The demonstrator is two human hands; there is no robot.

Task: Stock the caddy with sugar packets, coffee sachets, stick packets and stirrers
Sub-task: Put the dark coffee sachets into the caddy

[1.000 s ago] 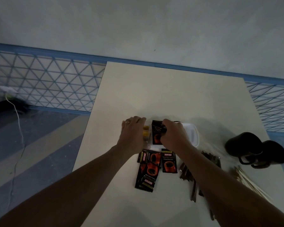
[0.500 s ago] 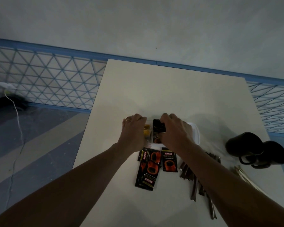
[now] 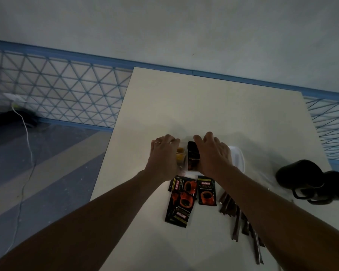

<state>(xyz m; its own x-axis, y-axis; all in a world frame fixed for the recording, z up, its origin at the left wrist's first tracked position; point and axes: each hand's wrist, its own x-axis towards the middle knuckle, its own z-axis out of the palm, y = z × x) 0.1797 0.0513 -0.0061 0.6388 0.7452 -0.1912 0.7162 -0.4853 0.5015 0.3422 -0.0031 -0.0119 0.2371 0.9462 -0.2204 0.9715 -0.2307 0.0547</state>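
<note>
A white caddy (image 3: 237, 157) sits mid-table, mostly hidden by both hands. Upright black coffee sachets (image 3: 193, 157) stand in it beside yellow sugar packets (image 3: 180, 155). My left hand (image 3: 162, 156) lies over the caddy's left end, fingers curled round its far edge. My right hand (image 3: 213, 153) hovers over the sachets, its spread fingers holding nothing. Three loose coffee sachets (image 3: 181, 201) lie flat on the table in front of the caddy. Brown stick packets (image 3: 236, 219) are scattered to their right, partly under my right forearm.
Two black mugs (image 3: 301, 178) lie at the table's right edge. The cream table (image 3: 213, 106) stretches bare toward the wall. To the left the table drops off to the floor, where a white cable (image 3: 27, 145) runs.
My right hand has let go of the black sachet it was pushing into the caddy, and its fingers have spread forward over it. My left hand has stayed on the caddy's left end.
</note>
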